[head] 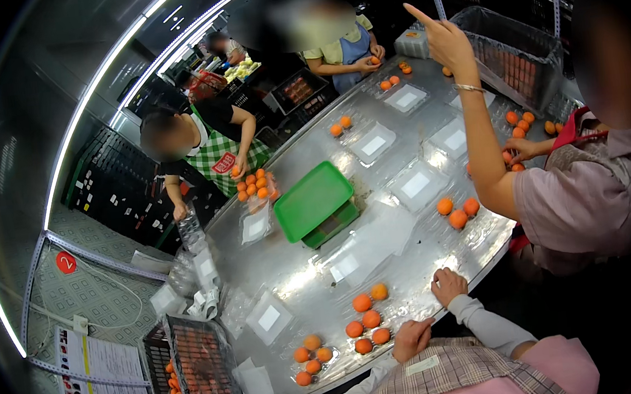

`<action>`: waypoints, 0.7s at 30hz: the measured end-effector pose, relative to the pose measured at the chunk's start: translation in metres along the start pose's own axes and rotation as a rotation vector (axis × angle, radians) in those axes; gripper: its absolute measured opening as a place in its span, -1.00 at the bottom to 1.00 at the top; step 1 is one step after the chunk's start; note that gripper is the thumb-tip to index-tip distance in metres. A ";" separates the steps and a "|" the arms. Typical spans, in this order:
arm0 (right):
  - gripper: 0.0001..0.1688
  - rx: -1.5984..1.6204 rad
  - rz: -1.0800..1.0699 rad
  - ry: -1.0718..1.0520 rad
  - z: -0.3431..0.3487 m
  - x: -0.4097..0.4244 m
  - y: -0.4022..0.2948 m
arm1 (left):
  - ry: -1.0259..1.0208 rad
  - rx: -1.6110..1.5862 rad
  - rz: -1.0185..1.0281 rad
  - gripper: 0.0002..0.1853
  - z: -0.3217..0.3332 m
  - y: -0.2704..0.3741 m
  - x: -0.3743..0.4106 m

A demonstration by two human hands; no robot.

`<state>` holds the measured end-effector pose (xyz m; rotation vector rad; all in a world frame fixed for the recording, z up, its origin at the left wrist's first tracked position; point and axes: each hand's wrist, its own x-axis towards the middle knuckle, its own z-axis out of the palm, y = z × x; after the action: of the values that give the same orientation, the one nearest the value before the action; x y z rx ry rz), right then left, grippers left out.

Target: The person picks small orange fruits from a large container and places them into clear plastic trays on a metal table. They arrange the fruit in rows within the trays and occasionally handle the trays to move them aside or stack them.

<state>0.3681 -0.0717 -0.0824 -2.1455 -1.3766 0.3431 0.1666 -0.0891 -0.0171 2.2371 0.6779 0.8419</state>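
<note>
My left hand [413, 339] rests at the near edge of the metal table [408, 268], its fingers close together and nothing seen in them. Farther right along the edge, my right hand [449, 286] lies on the tabletop with loosely bent fingers, also holding nothing visible. Beside my left hand, several orange fruits, which look like persimmons [371, 319], sit in a clear plastic tray. A second tray of such fruits [312, 342] is farther left. Beyond them lie thin white sheets [376, 231] and a clear tray with a white pad [269, 317].
A green plastic lid or tray [316, 200] sits mid-table on a green container. Fruit crates [204, 367] stand at lower left, with another lined crate [518, 58] at upper right. A co-worker's raised arm [481, 141] crosses the right side; other workers handle fruit across the table.
</note>
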 end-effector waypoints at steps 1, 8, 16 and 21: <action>-0.85 -0.010 -0.039 0.045 0.000 -0.001 0.006 | -0.040 -0.018 -0.003 -0.70 0.010 0.004 0.004; -0.87 -0.006 -0.041 -0.045 0.001 0.000 0.005 | -0.231 -0.029 -0.498 -0.71 0.072 0.013 -0.034; -0.87 0.026 -0.036 -0.038 0.003 -0.001 0.009 | -0.428 -0.009 -0.664 -0.69 0.101 0.004 -0.078; -0.85 0.021 -0.023 -0.036 0.004 -0.001 0.004 | -0.596 0.121 -0.523 -0.70 0.110 -0.028 -0.119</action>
<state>0.3686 -0.0729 -0.0886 -2.1141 -1.4103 0.3869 0.1600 -0.1900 -0.1473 2.0989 0.9595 -0.1247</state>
